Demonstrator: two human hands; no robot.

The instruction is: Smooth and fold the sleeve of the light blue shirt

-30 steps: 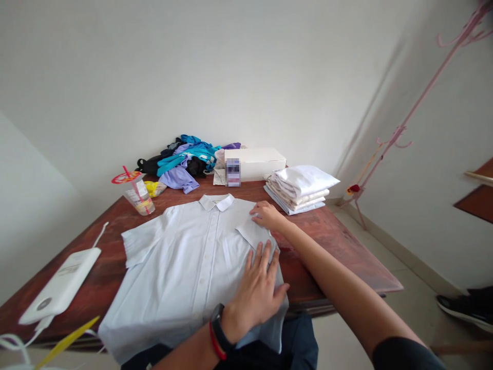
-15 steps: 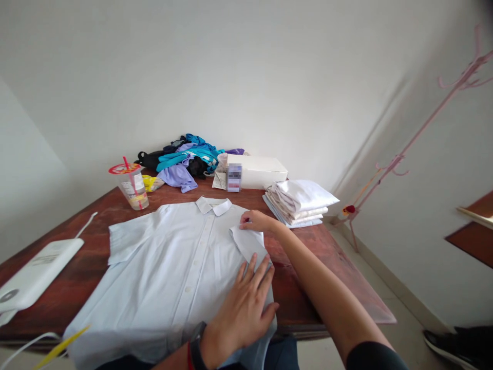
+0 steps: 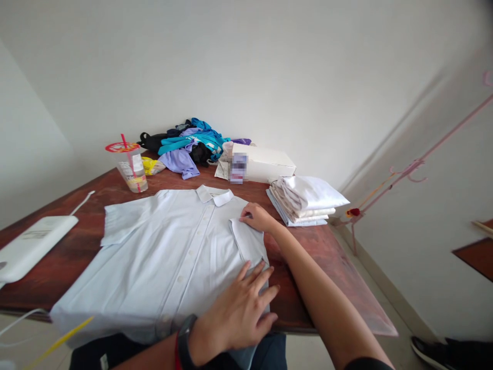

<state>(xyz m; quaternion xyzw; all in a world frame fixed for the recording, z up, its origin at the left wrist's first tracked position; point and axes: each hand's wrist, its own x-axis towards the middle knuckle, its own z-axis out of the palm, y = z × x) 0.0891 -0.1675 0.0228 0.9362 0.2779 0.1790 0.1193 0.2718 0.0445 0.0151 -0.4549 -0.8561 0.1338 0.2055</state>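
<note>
A pale blue short-sleeved shirt lies buttoned and face up on a dark red wooden table. Its right sleeve is folded inward over the body. My left hand, with a black watch and red band on the wrist, lies flat with fingers spread on the folded right edge near the hem. My right hand rests on the shoulder end of the fold, fingers curled down and pressing the cloth.
A stack of folded white shirts sits at the right, a white box behind it. A heap of blue, purple and black clothes lies at the back. A plastic cup with a red straw and a white device stand left.
The view has shifted left and down. My left hand slid lower along the folded edge toward the hem. My right hand stays on the shoulder fold.
</note>
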